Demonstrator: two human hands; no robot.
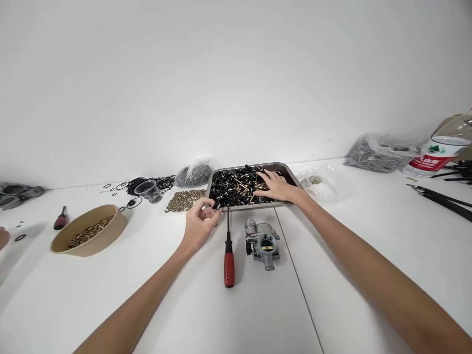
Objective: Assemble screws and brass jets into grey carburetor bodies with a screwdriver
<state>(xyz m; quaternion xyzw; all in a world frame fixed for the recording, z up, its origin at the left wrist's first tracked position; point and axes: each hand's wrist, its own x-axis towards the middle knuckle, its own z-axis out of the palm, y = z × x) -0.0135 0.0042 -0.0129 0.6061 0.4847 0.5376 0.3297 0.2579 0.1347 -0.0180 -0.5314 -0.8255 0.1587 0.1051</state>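
The left forearm (158,282) and right forearm (354,255) angle forward and inward, the left hand (199,221) curled in a pinch, the right hand (276,187) (reaching slightly farther) palm down, fingers spread.

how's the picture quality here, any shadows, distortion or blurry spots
In the head view, light is bright and diffuse, with soft shadow on the table's left; the bottle leans and looks stretched, likely lens distortion; the screwdriver looks clear, but small parts in the tray merge together.

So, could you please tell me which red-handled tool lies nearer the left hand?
The long screwdriver, between the left hand and the metal carburetor; the other, shorter red-handled tool lies far left, beside the tan bowl.
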